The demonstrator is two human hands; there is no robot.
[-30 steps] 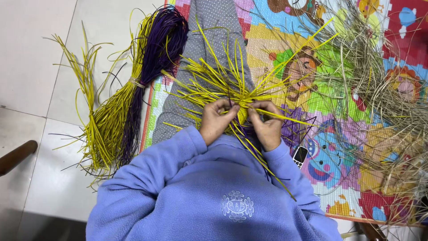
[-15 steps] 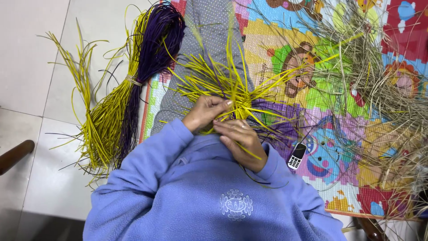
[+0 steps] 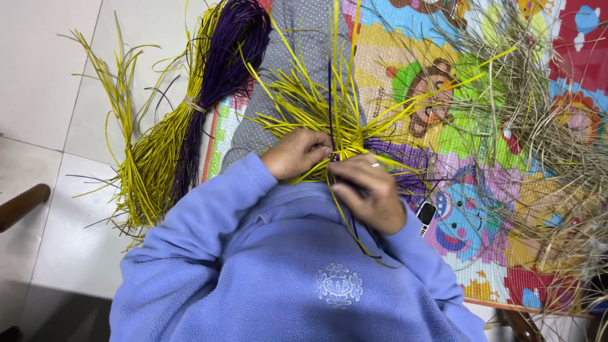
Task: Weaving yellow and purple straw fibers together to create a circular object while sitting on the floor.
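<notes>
A fan of yellow straw strands point(image 3: 316, 104) spreads over my lap, gathered into a woven knot between my hands. My left hand point(image 3: 296, 152) pinches the strands at that knot from the left. My right hand point(image 3: 370, 190) lies across the lower part of the knot and grips the strands, with a thin purple strand point(image 3: 330, 95) rising between the two hands. Both arms are in blue fleece sleeves.
A tied bundle of yellow and purple strands point(image 3: 183, 114) lies on the white tiled floor to the left. A colourful play mat point(image 3: 468, 107) is under me, with a heap of dry tan grass point(image 3: 557, 126) on its right. A small phone point(image 3: 426, 217) lies by my right wrist.
My right hand has slid lower and across the knot, and the fan of yellow strands has turned more upright. A purple strand now stands up between the hands.
</notes>
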